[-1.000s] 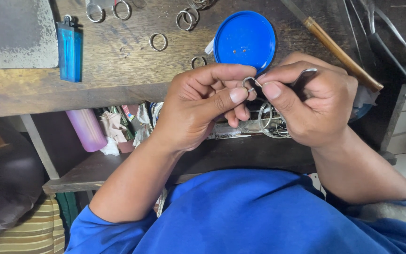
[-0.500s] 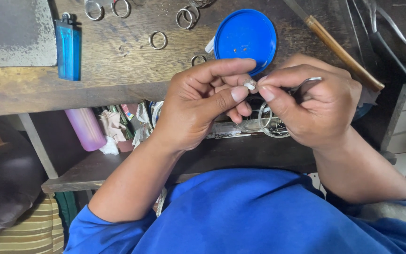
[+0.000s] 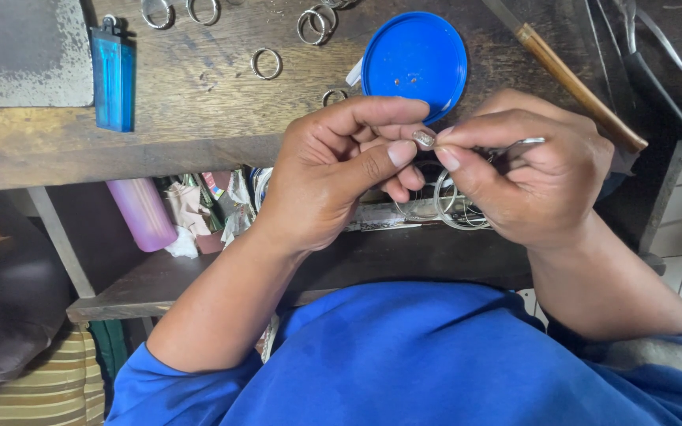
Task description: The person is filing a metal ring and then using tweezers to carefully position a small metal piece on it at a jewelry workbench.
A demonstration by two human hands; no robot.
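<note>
My left hand (image 3: 341,170) pinches a small silver ring (image 3: 424,139) between thumb and fingertips, in front of the wooden bench (image 3: 199,110). My right hand (image 3: 530,173) meets it from the right, thumb and forefinger touching the ring. A thin metal tool (image 3: 524,144) is clamped in that hand's fingers, and most of it is hidden. A round blue lid (image 3: 414,59) lies on the bench just beyond both hands.
On the bench lie a blue lighter (image 3: 112,75), several loose metal rings (image 3: 265,63), a grey block (image 3: 25,51), a wooden-handled tool (image 3: 570,79) and dark tools (image 3: 657,71). Wire loops (image 3: 451,209) and a pink bottle (image 3: 142,211) sit on the shelf below.
Both hands stay in place. The fingertips have closed tighter around the ring, so less of it shows than a second ago.
</note>
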